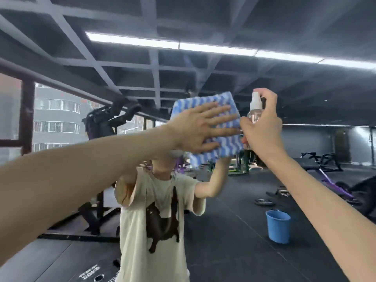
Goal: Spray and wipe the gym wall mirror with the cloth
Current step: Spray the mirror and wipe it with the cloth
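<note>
The wall mirror [234, 68] fills the whole view and reflects the gym. My left hand [200, 129] lies flat with fingers spread on a blue-and-white wavy-striped cloth [209, 157], pressing it against the glass at head height. Just to its right, my right hand [262, 129] grips a small clear spray bottle [255, 110] with a white nozzle; the index finger rests on top of the pump. The bottle sits close to the cloth's right edge. My own reflection in a cream T-shirt [156, 220] stands below the cloth.
The reflection shows a blue bucket [278, 226] on the dark rubber floor at right. Weight plates [264, 202] and a purple-framed machine [337, 188] lie beyond it. A black rack machine [105, 123] stands at left by the windows. Ceiling strip lights [183, 45] run overhead.
</note>
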`<state>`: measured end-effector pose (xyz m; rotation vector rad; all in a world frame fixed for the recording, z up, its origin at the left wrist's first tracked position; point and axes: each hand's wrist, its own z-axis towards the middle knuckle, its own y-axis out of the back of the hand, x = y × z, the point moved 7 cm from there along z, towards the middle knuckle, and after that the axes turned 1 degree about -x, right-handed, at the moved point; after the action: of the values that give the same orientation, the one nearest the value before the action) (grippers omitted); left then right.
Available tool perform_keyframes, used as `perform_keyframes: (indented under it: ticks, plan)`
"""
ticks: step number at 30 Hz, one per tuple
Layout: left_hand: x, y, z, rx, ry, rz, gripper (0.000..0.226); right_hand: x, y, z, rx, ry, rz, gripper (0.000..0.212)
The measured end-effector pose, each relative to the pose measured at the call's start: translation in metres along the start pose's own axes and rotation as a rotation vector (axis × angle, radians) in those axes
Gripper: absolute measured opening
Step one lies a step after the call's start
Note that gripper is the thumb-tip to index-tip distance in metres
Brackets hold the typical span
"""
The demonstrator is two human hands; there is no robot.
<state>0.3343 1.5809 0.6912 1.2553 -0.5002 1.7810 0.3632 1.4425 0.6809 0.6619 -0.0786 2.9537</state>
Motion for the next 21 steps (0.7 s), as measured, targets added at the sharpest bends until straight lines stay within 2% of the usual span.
perform_keyframes:
  ticks: [3,4,7,8,9,10,11,13,14,15,17,19,21]
  plan:
    - [0.117,0.020,-0.011,-0.111,0.623,-0.013,0.064,0.002,0.003,0.007,0.009,-0.011,0.028,0.054]
    - [0.145,0.024,-0.022,-0.136,0.777,-0.010,0.063,0.003,0.004,0.008,0.014,-0.006,0.032,0.054]
    - [0.170,0.029,-0.027,-0.140,1.006,-0.022,0.060,0.007,0.008,0.013,0.013,0.006,0.035,0.054]
    - [0.166,0.031,-0.022,-0.145,1.040,-0.031,0.061,0.008,0.008,0.015,0.015,0.008,0.035,0.053]
    - [0.157,0.032,-0.013,-0.147,1.002,-0.037,0.062,0.010,0.007,0.017,0.021,0.012,0.031,0.052]
    - [0.142,0.031,0.002,-0.146,0.863,-0.031,0.064,0.012,0.005,0.018,0.021,0.018,0.026,0.052]
    - [0.120,0.026,0.020,-0.123,0.645,-0.026,0.066,0.015,0.004,0.020,0.020,0.029,0.026,0.052]
    - [0.080,0.013,0.037,0.001,0.241,0.029,0.066,0.021,-0.001,0.023,0.024,0.060,0.031,0.055]
    - [0.083,0.012,0.038,0.038,0.189,0.056,0.065,0.024,-0.002,0.024,0.022,0.079,0.033,0.056]
    - [0.099,0.015,0.036,0.022,0.265,0.050,0.067,0.024,-0.003,0.023,0.026,0.090,0.028,0.055]
    - [0.150,0.029,0.023,-0.115,0.617,-0.001,0.070,0.024,0.000,0.022,0.023,0.105,0.026,0.053]
    - [0.186,0.031,0.004,-0.155,0.900,-0.025,0.061,0.020,0.008,0.019,0.021,0.109,0.024,0.053]
    - [0.182,0.032,0.007,-0.164,0.966,-0.043,0.058,0.013,0.015,0.018,0.034,0.093,0.023,0.052]
